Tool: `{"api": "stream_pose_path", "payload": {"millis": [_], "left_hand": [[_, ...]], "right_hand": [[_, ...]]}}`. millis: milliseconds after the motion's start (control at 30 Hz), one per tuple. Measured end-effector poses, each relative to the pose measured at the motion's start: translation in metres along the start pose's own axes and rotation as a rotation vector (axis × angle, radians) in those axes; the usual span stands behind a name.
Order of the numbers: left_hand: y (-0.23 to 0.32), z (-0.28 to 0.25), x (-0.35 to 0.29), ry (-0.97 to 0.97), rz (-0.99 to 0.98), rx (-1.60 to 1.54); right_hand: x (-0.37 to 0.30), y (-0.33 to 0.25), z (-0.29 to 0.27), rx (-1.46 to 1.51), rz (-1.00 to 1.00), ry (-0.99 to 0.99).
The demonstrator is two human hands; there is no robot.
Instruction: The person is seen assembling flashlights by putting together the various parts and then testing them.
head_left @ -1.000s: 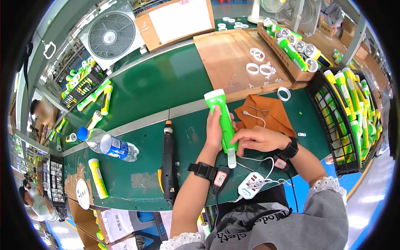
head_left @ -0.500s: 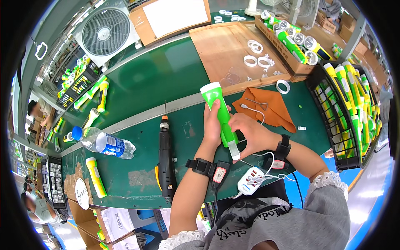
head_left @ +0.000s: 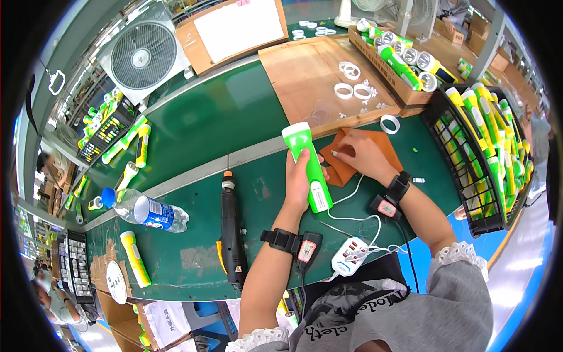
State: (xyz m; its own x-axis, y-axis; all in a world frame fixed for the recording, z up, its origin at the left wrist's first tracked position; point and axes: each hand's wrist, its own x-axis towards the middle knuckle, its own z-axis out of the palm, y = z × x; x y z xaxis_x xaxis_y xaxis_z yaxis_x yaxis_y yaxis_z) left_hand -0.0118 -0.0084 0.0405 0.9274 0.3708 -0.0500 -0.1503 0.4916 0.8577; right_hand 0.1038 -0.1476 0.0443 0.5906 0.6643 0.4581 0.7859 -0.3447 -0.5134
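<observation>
My left hand (head_left: 297, 183) is wrapped round a green flashlight (head_left: 308, 158) with a white head, tilted with its head toward the far side. A white panel shows near its lower end. To its right, my right hand (head_left: 368, 155) is closed in a pinch on the small white plug (head_left: 335, 154) of a charging cable. It hovers over an orange cloth (head_left: 343, 175) and partly covers it. The white cable (head_left: 355, 191) runs down toward a white multi-port USB charger (head_left: 347, 256) near the table's front edge. Black straps with small boxes sit on both wrists.
An electric screwdriver (head_left: 230, 229) lies left of my left arm. Beyond it are a water bottle (head_left: 153, 212) and a yellow-green flashlight (head_left: 135, 259). A black crate of flashlights (head_left: 476, 226) stands at right, a wooden board (head_left: 293, 76) with white rings behind.
My right hand has left the flashlight's lower end and moved up and right to the cable plug. The white piece sticking out of the flashlight's end no longer protrudes.
</observation>
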Motion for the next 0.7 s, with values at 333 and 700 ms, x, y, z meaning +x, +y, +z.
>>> {"api": "stream_pose_path", "payload": {"millis": [333,700], "left_hand": [[0.000,-0.004,0.001,0.080,-0.126,-0.123],[0.004,-0.011,0.004,0.141,-0.223,-0.280]], "right_hand": [[-0.004,-0.014,-0.002,0.131,-0.088,-0.078],[-0.013,-0.037,-0.004,0.258,-0.176,-0.217]]}}
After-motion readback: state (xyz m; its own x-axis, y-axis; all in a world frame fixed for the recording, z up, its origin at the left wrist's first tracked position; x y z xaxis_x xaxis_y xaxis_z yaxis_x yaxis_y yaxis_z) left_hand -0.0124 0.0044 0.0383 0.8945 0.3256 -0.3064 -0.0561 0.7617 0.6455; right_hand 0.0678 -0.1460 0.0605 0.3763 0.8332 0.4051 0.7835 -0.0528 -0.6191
